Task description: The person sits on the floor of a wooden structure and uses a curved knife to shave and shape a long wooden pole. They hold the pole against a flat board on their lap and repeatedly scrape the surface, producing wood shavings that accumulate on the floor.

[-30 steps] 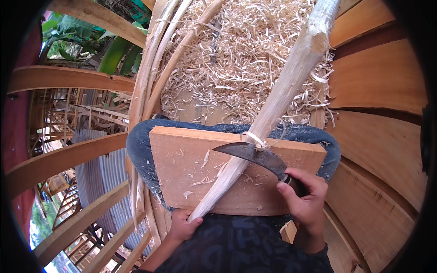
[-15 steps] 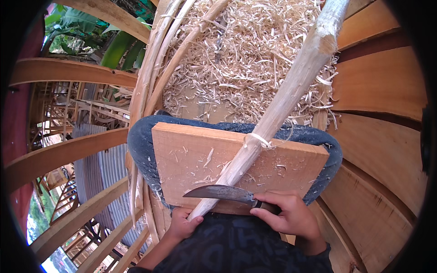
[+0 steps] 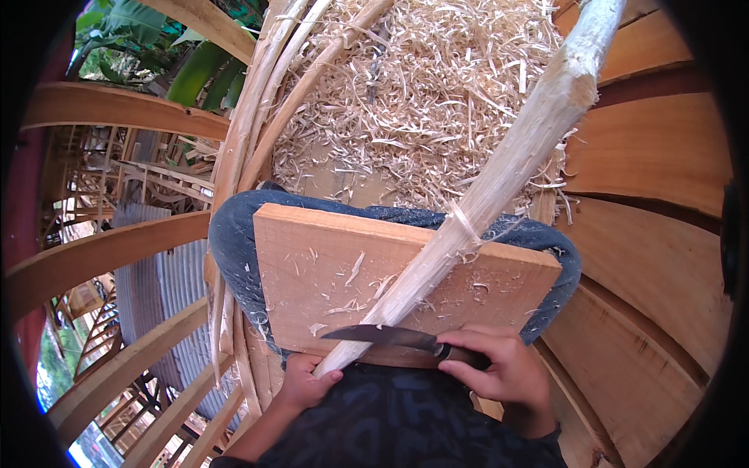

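Note:
A long peeled wooden pole (image 3: 499, 179) slants from my lap up to the far right, lying across a thick wooden board (image 3: 335, 265) on my thighs. My left hand (image 3: 307, 382) is closed around the pole's near end. In my right hand (image 3: 499, 366) is a knife (image 3: 390, 336) with a curved dark blade and a dark handle, held by fingers and thumb. The blade lies crosswise over the pole just beyond my left hand, its tip pointing left. A thin curled shaving (image 3: 463, 222) clings to the pole near the board's far edge.
Curly wood shavings (image 3: 437, 101) heap on the floor ahead. Long wooden strips (image 3: 246, 132) lean along the left, beside a slatted railing (image 3: 117, 234). Wide wooden planks (image 3: 647, 234) form a wall close on the right. Small chips lie on the board.
The knife blade has come slightly nearer to me along the pole. The pole's far end sits further right in view, and the view has shifted a little. Both grips hold.

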Tool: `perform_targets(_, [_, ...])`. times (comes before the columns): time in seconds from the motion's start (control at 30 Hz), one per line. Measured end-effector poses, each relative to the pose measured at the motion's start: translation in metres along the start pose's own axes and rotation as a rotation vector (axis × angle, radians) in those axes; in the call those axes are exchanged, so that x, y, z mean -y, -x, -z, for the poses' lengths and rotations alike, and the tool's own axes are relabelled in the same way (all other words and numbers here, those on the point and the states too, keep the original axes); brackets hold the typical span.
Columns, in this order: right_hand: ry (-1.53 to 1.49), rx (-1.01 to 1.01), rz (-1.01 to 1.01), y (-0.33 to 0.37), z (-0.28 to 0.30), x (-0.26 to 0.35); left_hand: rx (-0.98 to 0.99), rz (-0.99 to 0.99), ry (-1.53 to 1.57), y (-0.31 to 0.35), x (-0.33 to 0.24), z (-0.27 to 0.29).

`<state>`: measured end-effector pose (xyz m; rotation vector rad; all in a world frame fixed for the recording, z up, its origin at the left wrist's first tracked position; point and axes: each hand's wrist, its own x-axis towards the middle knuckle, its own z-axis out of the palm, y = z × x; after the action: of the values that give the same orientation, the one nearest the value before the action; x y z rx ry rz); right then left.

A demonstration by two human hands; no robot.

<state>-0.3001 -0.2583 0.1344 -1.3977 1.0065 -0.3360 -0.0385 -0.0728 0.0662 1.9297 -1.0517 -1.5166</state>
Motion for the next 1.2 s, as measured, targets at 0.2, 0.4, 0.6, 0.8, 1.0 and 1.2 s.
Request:
perform_targets(0.2, [-0.183,-0.406,-0.049,0.007,0.009,-0.012,0.008,0.007,-0.006,-0.001,-0.004,0.002])
perform_targets(0.4, [0.020,-0.212,0.042,0.006,0.004,-0.007,-0.005,-0.052,0.004,-0.003,-0.004,0.001])
perform_targets(0.6, [0.045,-0.031,0.124,0.000,0.001,-0.004,0.042,-0.013,0.006,-0.003,0.004,0.003])
perform_targets(0.8, [-0.164,-0.421,-0.065,0.008,0.009,-0.002,0.018,-0.020,0.020,-0.003,-0.005,0.002])
perform_targets(1.0, [0.026,0.025,0.083,0.003,-0.002,-0.001,0.031,-0.017,0.041,-0.001,0.002,0.003])
perform_targets(1.2, [0.014,-0.195,0.052,0.005,0.004,-0.003,0.038,-0.004,0.026,-0.004,-0.001,0.004])
